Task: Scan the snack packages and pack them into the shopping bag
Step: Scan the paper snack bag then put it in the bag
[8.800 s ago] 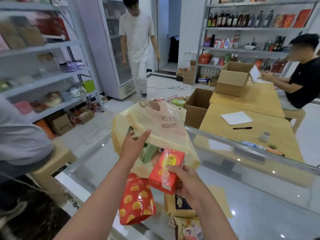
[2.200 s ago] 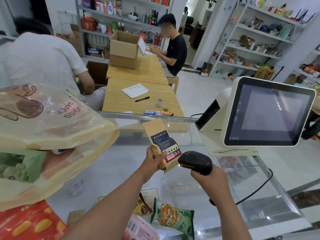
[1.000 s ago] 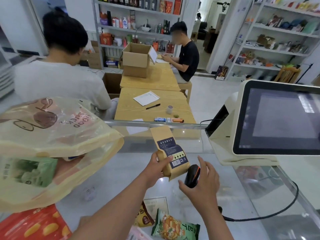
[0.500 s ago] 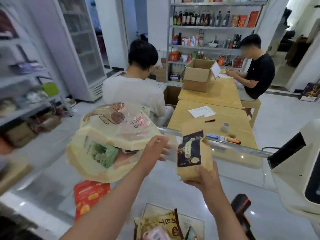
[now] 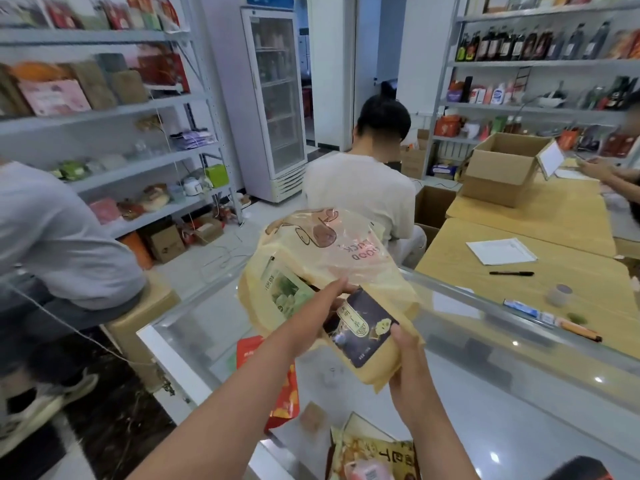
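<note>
A yellow see-through shopping bag (image 5: 322,251) printed "GOOD LUCK" stands on the glass counter (image 5: 485,393), with a green packet (image 5: 287,294) visible inside it. My left hand (image 5: 323,308) grips the bag's mouth edge. My right hand (image 5: 403,355) holds a tan snack pouch with a dark label (image 5: 363,332) by its lower end, its top tucked into the bag's opening. A red snack packet (image 5: 282,393) lies on the counter under my left forearm. More snack packets (image 5: 374,455) lie at the near edge. The black scanner (image 5: 575,471) shows at the bottom right.
A person in a white shirt (image 5: 360,192) sits just beyond the counter, back turned. Another person (image 5: 52,237) sits at left on a stool. Wooden tables (image 5: 519,289) at right hold paper, a pen (image 5: 510,273) and a cardboard box (image 5: 498,168). Shelves line both sides.
The scanner has left my right hand, which took the tan pouch and moved it left into the bag's mouth. My left hand went to the bag's edge. My view swung left.
</note>
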A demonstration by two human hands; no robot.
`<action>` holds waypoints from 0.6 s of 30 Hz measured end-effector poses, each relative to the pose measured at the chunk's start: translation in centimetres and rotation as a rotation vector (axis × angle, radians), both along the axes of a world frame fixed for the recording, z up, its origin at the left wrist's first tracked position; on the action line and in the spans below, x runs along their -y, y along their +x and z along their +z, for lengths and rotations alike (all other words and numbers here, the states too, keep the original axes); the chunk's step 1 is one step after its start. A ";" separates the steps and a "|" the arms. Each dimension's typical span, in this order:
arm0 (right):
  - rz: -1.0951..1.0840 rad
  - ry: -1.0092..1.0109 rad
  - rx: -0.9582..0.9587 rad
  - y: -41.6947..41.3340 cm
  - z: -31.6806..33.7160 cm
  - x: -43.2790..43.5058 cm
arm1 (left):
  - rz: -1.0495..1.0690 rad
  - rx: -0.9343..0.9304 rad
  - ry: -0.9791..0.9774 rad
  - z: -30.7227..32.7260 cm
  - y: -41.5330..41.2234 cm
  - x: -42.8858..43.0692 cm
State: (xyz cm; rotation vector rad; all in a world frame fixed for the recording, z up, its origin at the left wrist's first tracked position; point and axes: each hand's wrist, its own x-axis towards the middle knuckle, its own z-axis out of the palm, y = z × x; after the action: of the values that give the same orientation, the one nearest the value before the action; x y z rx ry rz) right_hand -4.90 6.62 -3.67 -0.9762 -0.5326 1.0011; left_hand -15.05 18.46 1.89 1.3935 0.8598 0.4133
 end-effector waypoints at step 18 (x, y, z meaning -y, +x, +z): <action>0.028 -0.212 -0.190 -4.5 -0.2 -8.2 | 0.199 -0.279 0.265 6.8 -3.2 -11.3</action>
State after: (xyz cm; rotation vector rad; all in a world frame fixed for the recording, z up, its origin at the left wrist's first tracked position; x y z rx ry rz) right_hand -9.37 14.81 -3.84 -1.0498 -0.2867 1.1785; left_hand -18.21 29.78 8.74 1.6409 1.2121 0.5056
